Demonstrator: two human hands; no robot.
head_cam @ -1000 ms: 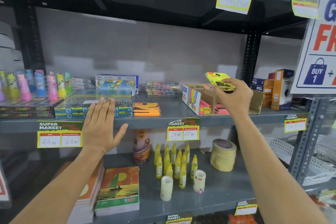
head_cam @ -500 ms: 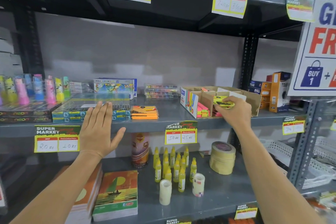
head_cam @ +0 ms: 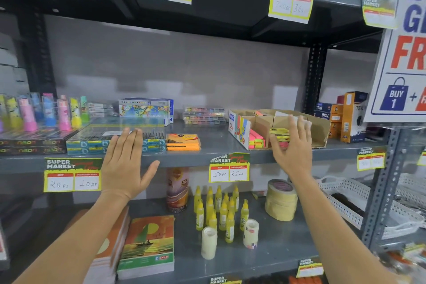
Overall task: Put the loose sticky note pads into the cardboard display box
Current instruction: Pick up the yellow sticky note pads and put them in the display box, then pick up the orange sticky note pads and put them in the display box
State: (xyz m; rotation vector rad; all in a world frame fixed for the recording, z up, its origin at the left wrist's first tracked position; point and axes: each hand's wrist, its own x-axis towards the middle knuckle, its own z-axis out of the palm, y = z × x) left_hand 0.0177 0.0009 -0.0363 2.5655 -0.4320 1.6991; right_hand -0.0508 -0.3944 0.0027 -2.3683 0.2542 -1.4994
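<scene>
The orange sticky note pads (head_cam: 183, 143) lie stacked flat at mid-frame on the grey shelf (head_cam: 212, 143), well left of the cardboard display box (head_cam: 319, 131) at centre right. They look light, stiff as a block and perhaps slick if film-wrapped; a pinch across opposite edges should suit. The right hand (head_cam: 291, 147) hovers at the box front, fingers spread and empty, over a yellow pad (head_cam: 279, 132) apparently inside. The left hand (head_cam: 125, 163) is flat, fingers together, thumb out, holding nothing.
</scene>
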